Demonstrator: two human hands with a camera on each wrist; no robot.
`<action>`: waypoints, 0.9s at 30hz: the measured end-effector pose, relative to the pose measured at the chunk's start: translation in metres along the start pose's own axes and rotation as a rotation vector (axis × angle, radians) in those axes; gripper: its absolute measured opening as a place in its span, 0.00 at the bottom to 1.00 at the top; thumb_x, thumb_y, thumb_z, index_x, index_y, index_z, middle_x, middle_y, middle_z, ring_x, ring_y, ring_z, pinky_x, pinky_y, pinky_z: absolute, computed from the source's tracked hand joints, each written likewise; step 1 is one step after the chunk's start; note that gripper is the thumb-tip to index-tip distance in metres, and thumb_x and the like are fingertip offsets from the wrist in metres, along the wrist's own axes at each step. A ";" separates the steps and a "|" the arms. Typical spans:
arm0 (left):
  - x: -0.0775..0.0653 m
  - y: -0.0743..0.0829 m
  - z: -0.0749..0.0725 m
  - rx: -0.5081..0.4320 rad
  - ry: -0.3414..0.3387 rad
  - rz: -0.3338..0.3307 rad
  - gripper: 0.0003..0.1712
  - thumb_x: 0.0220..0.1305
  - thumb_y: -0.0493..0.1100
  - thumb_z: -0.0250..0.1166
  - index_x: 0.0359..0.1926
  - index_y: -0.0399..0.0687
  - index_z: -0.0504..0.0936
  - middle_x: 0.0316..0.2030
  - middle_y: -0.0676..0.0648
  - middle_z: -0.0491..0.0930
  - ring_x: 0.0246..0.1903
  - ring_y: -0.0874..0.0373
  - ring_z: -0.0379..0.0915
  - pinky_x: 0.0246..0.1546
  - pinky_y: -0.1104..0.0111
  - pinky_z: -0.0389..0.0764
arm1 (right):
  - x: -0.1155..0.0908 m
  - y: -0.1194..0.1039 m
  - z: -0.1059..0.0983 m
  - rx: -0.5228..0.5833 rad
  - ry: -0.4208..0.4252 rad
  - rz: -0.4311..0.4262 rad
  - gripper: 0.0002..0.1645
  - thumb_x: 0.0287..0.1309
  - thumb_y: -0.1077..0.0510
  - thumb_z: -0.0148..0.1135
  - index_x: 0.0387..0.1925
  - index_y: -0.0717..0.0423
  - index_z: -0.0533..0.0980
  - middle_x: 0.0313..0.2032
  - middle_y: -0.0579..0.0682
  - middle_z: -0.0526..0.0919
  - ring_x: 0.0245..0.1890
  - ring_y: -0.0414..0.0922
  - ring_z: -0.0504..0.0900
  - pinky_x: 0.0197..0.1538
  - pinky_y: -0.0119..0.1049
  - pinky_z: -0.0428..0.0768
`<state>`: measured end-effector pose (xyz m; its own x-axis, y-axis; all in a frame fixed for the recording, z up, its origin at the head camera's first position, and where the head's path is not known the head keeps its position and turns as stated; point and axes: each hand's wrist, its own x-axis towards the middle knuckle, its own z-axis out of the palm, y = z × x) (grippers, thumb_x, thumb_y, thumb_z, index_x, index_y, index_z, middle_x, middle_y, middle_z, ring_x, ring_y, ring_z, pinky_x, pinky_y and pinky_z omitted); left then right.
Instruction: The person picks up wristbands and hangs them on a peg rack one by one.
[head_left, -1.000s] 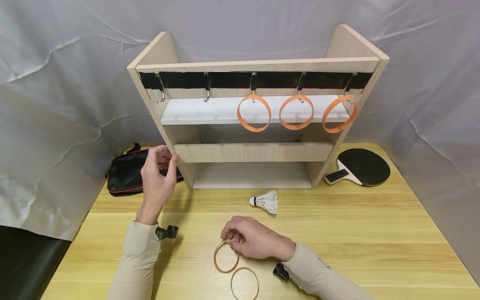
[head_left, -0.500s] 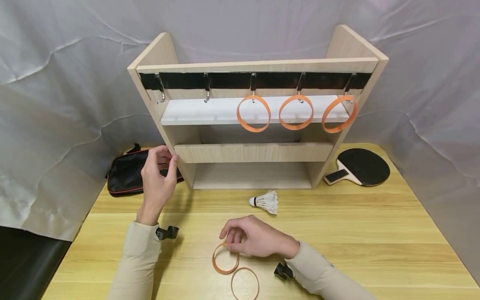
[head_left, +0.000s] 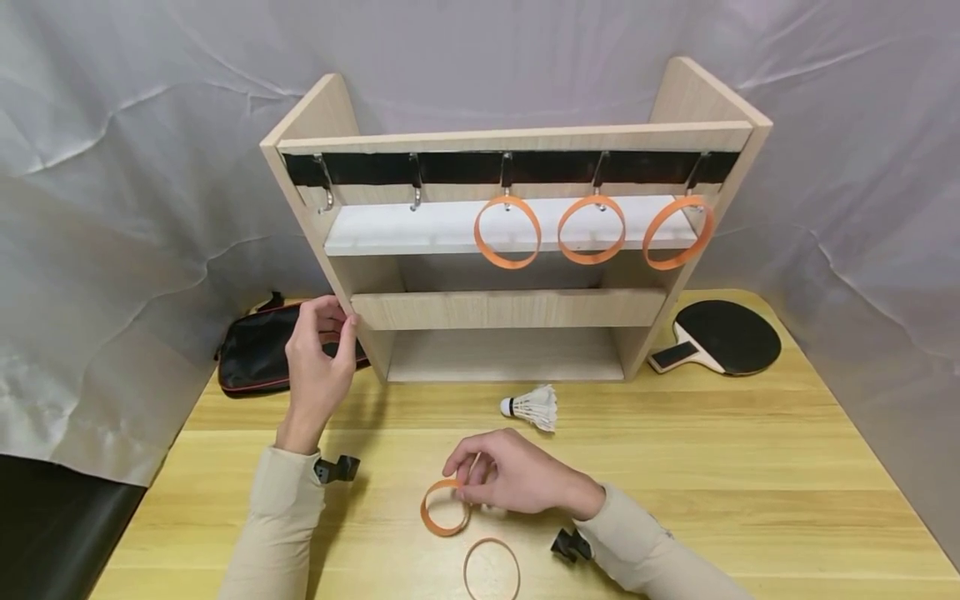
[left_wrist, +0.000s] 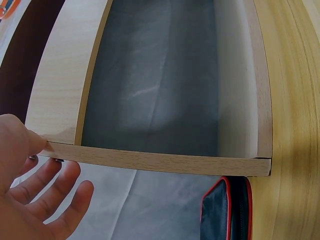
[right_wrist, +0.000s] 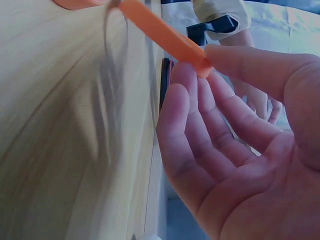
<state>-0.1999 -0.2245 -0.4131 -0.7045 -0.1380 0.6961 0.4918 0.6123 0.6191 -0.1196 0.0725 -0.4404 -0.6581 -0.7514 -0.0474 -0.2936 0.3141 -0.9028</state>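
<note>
My right hand [head_left: 517, 477] pinches the edge of an orange ring [right_wrist: 165, 34] between thumb and fingers. The ring is tilted, low over the table, its shadow showing in the right wrist view. A second orange ring [head_left: 491, 541] lies on the table just in front of it. At the rack's left side, my left hand [head_left: 318, 358] grips the edge of the wooden rack [head_left: 510, 310], thumb on the front and fingers behind. Three orange rings hang from the rack's hooks: one from the middle hook [head_left: 506, 171], the others to its right. Both left hooks are bare.
A white shuttlecock [head_left: 531, 408] lies before the rack, between it and my right hand. A black paddle [head_left: 727, 337] rests on the table at the right. Behind my left hand is a black case [head_left: 255, 354] with red trim. Grey cloth [head_left: 187, 167] hangs behind everything.
The pinched ring has come away from the other ring on the table, shifting slightly left and back and tilting up. My left hand keeps its hold on the rack.
</note>
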 end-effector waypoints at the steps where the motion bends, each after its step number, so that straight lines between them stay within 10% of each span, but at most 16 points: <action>1: 0.000 0.000 0.000 0.000 0.001 0.000 0.18 0.77 0.35 0.67 0.61 0.28 0.77 0.46 0.33 0.82 0.43 0.72 0.74 0.46 0.80 0.79 | 0.000 -0.001 0.000 -0.001 0.008 0.003 0.10 0.68 0.64 0.75 0.49 0.56 0.87 0.40 0.49 0.91 0.36 0.30 0.85 0.45 0.29 0.88; 27: -0.001 0.000 0.000 -0.004 0.012 0.015 0.17 0.78 0.36 0.67 0.60 0.28 0.77 0.45 0.33 0.83 0.43 0.71 0.74 0.45 0.78 0.80 | 0.004 -0.007 -0.002 0.108 0.239 0.007 0.13 0.63 0.67 0.76 0.49 0.60 0.87 0.41 0.54 0.91 0.40 0.37 0.87 0.48 0.30 0.90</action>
<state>-0.1990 -0.2246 -0.4132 -0.6909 -0.1377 0.7097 0.5043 0.6116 0.6096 -0.1213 0.0686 -0.4336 -0.8085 -0.5874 0.0370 -0.2216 0.2456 -0.9437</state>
